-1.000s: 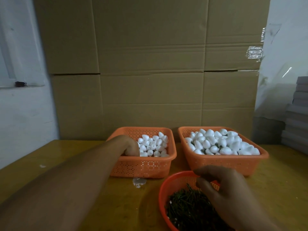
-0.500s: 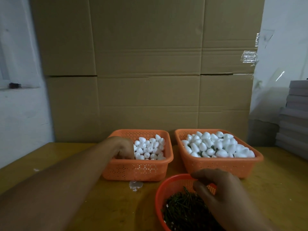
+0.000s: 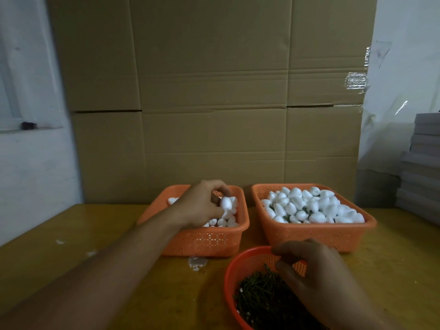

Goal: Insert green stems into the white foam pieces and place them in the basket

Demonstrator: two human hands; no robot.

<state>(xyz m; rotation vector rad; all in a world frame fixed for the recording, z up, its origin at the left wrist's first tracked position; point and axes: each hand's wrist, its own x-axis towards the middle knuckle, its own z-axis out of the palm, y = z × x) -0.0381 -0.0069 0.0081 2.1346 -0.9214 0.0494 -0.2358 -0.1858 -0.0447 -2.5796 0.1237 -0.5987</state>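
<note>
Head view: your left hand (image 3: 200, 206) pinches a white foam piece (image 3: 226, 203) just above the left basket (image 3: 202, 241)
Your right hand (image 3: 309, 275) curls over the green stems (image 3: 259, 296) in the round bowl (image 3: 229, 275), likely picking one; I cannot tell if it holds any

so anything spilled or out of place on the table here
Yes: a white foam scrap lies loose on the table just in front of the left basket, with smaller white flecks further left.
</note>
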